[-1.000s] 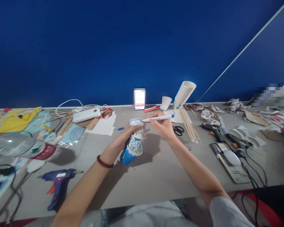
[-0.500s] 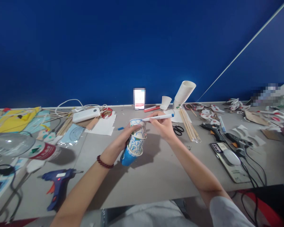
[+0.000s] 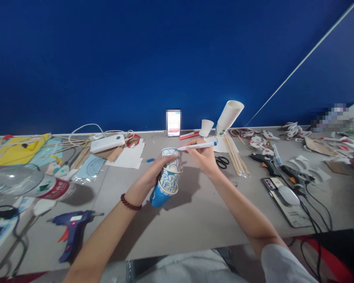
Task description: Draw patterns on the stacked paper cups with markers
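Observation:
A tilted column of paper cups [image 3: 169, 181] with blue scale-like patterns is in front of me, its lowest cup mostly solid blue. My left hand [image 3: 157, 169] is closed around the upper part, thumb across the top cup. From the right, my right hand [image 3: 203, 157] grips a white marker [image 3: 199, 146] with a blue end. The marker's tip meets the rim area of the top cup; whether it touches I cannot tell. A small blue pen cap [image 3: 150, 160] lies on the table just beyond my left hand.
A blue glue gun [image 3: 72, 230] and a water bottle [image 3: 32, 184] lie left. Black scissors [image 3: 222, 162], wooden sticks [image 3: 236, 157] and a leaning stack of white cups [image 3: 230, 116] are right. Farther right are a phone [image 3: 286, 204] and cables. A lit screen [image 3: 174, 124] stands against the blue wall.

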`<action>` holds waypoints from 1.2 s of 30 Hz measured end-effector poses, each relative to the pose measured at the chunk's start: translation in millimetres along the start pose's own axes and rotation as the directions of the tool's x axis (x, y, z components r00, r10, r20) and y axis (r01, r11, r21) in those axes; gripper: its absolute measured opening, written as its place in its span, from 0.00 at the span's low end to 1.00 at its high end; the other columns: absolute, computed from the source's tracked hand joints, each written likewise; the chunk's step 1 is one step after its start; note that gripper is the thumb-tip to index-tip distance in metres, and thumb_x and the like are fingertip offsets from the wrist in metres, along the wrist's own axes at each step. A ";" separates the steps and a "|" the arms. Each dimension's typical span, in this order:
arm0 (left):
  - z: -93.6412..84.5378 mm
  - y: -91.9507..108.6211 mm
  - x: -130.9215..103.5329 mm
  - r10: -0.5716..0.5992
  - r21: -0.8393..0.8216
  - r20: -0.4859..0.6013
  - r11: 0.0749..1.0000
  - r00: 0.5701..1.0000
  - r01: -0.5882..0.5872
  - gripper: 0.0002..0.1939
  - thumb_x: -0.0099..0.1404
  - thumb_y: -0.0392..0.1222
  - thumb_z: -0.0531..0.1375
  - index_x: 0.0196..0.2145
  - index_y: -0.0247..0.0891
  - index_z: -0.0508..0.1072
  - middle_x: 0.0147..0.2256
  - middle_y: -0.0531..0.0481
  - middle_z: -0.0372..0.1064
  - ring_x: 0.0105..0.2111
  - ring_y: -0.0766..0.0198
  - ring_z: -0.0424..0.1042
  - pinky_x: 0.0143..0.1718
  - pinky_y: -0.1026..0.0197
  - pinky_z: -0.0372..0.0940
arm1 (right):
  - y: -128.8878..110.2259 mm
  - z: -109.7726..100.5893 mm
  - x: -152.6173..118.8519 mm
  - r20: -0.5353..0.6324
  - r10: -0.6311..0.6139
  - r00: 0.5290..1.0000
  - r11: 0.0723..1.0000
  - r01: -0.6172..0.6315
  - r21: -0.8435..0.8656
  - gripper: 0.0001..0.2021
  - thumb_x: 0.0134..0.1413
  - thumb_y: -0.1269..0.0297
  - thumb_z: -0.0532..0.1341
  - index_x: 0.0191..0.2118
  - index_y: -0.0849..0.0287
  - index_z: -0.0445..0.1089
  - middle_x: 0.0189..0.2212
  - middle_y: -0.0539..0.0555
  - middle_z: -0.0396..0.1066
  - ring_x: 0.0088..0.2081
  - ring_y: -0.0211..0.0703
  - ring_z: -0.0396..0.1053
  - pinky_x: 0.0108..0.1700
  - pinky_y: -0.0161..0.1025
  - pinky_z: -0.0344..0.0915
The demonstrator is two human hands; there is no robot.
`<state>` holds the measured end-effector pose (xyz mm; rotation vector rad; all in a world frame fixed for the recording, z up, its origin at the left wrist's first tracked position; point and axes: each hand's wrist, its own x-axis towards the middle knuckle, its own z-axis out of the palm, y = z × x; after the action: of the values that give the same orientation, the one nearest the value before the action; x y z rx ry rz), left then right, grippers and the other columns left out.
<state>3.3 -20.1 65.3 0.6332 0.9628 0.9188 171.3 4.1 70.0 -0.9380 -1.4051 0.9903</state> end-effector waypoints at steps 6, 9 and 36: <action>-1.7 -0.7 1.4 -0.005 0.014 0.006 1.000 1.000 0.005 0.23 0.56 0.43 0.66 0.49 0.35 0.72 0.32 0.44 0.78 0.26 0.56 0.78 0.28 0.58 0.72 | 0.2 -0.5 0.0 0.009 0.001 1.000 1.000 0.000 -0.020 0.02 0.48 0.68 0.61 0.28 0.56 0.72 0.27 0.51 0.73 0.34 0.43 0.72 0.39 0.43 0.71; -1.4 -0.3 0.9 -0.010 0.007 0.006 1.000 1.000 0.010 0.23 0.56 0.43 0.66 0.50 0.35 0.71 0.32 0.45 0.78 0.26 0.56 0.78 0.30 0.58 0.72 | 2.0 -0.3 -0.1 0.004 0.008 1.000 1.000 -0.008 0.002 0.02 0.49 0.68 0.61 0.28 0.56 0.72 0.28 0.51 0.73 0.35 0.43 0.72 0.39 0.43 0.71; 2.7 2.8 -2.0 -0.053 -0.010 -0.031 0.999 0.998 0.053 0.23 0.57 0.42 0.65 0.50 0.33 0.72 0.33 0.44 0.78 0.25 0.57 0.77 0.28 0.58 0.72 | 3.7 -0.4 -0.4 -0.012 0.017 1.000 0.999 -0.017 0.042 0.03 0.49 0.68 0.61 0.28 0.56 0.72 0.28 0.51 0.73 0.31 0.40 0.71 0.38 0.42 0.72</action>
<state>4.1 -20.8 69.5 0.5846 0.9989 0.8875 171.8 5.0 66.4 -0.9252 -1.3634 1.0209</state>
